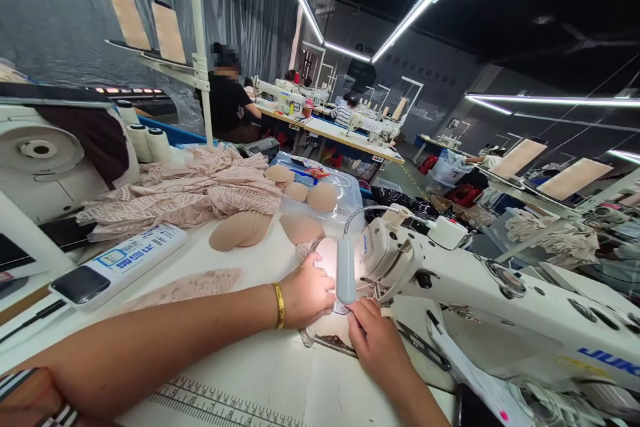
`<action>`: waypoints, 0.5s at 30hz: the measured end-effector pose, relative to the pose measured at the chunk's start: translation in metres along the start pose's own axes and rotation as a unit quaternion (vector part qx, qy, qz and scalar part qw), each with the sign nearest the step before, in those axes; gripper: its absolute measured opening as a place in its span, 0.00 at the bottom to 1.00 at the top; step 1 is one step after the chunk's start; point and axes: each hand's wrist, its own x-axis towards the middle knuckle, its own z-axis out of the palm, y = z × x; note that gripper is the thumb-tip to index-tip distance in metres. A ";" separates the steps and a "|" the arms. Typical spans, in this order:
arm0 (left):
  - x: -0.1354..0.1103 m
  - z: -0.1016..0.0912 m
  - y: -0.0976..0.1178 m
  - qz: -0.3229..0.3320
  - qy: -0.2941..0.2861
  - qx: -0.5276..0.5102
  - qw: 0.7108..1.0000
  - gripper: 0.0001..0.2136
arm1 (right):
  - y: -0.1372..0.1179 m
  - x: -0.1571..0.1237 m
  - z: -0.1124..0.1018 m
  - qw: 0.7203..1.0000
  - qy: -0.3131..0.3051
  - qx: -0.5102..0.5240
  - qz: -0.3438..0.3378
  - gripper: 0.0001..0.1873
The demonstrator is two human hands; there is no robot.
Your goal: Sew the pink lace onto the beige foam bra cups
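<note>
My left hand [307, 288], with a gold bracelet [279, 305] at its wrist, is closed over the near edge of a pale, brightly lit cup-shaped pad [327, 251] beside the sewing machine head [387, 250]. Bent fingers grip the pad and point toward the needle area. My right hand [379, 335] is closed just in front of the machine, thumb and forefinger together; whatever they pinch is hidden. A grey gooseneck lamp [345, 270] hangs between the hands and covers the stitching spot. Attached to the lit pad at its far side is patterned lace [306, 250].
Beige pads [243, 230] lie stacked beyond my left forearm, near crumpled lace fabric [200, 187]. A white control box [123, 263] stands at left. Dark scissors [424, 345] rest by the machine bed. A printed ruler [215, 403] runs along the front. Another person [227, 97] sits beyond.
</note>
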 end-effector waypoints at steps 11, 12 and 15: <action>-0.015 -0.145 -0.012 -0.189 -0.045 0.063 0.979 0.04 | 0.009 -0.010 0.006 1.000 0.028 0.003 0.003 0.17; -0.027 -0.158 -0.012 -0.216 -0.046 0.059 0.973 0.03 | 0.012 -0.012 0.007 1.000 0.031 0.000 -0.002 0.18; -0.070 -0.178 -0.010 -0.319 -0.050 0.023 0.946 0.03 | 0.024 -0.016 0.015 0.999 0.022 -0.007 -0.022 0.17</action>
